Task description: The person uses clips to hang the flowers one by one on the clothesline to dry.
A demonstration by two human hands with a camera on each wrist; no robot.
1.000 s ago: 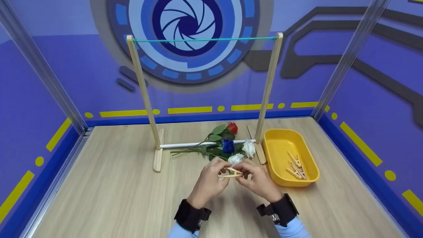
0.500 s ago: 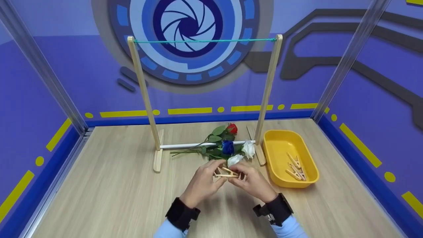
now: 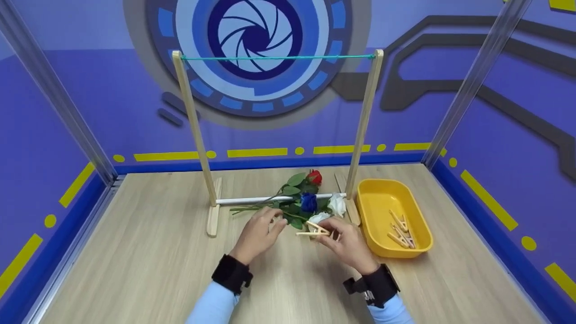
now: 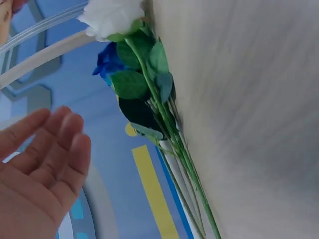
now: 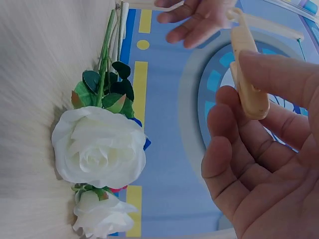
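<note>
My right hand (image 3: 348, 245) pinches a yellowish clothespin (image 3: 307, 234) between thumb and fingers, its two legs spread and pointing left in the head view. The right wrist view shows the clothespin (image 5: 242, 42) edge-on under the thumb. Holding nothing, my left hand (image 3: 257, 236) hovers close to the rose stems (image 3: 245, 208) with its fingers relaxed; its palm (image 4: 35, 189) shows in the left wrist view. Several roses lie together on the table: a red rose (image 3: 313, 177), a blue rose (image 3: 308, 202) and two white roses (image 3: 337, 205), one partly behind my right fingers.
Behind the hands stands a wooden frame with a left post (image 3: 192, 117), a right post (image 3: 366, 117), a green cord (image 3: 279, 57) across the top and a white rod (image 3: 243, 200) low down. A yellow basin (image 3: 371, 231) at the right holds several clothespins (image 3: 399, 236).
Both hands held the clothespin before. My left hand has let go and moved left toward the stems, while my right hand keeps the clothespin in front of the white roses.
</note>
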